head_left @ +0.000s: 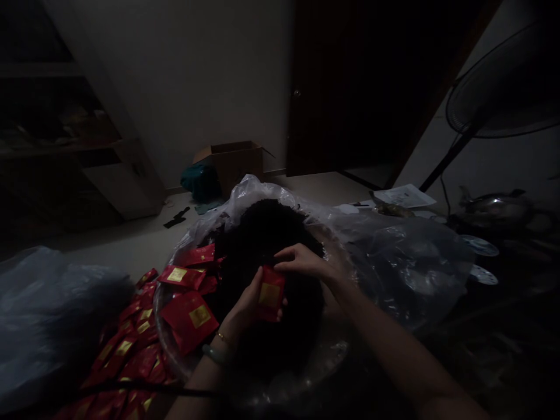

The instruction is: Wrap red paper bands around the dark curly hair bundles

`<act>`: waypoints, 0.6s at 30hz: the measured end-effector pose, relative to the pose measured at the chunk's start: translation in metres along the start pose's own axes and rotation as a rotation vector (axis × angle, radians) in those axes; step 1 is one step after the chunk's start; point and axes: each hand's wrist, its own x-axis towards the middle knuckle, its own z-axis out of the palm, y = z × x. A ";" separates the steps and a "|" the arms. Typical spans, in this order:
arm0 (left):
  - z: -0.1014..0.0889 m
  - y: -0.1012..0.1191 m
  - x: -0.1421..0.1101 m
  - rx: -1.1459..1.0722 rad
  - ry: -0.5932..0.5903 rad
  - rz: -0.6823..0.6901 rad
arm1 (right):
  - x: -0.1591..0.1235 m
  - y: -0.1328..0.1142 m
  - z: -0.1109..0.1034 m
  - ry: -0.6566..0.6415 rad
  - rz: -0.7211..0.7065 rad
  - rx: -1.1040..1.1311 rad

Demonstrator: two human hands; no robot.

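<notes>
My left hand (250,298) is wrapped around a small red packet (270,293) with a gold label, held upright over a dark heap. At the packet's top edge, my right hand (301,261) has its fingers bent and close together; whether they pinch anything is too dark to tell. Beneath both hands lies a mound of black loose material (273,227), perhaps dried leaves, in a wide round container lined with clear plastic (249,186). More red packets (189,321) rest on the container's left rim.
Many red packets (131,356) are piled left of the container, beside a clear plastic bag (52,315). Plastic sheeting (406,268) spreads to the right. Behind stand a cardboard box (238,166) and a dark door (341,87). A fan (503,99) stands at right.
</notes>
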 end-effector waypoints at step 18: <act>0.001 0.000 0.001 -0.133 -0.025 0.040 | 0.002 0.002 0.006 0.032 -0.073 -0.085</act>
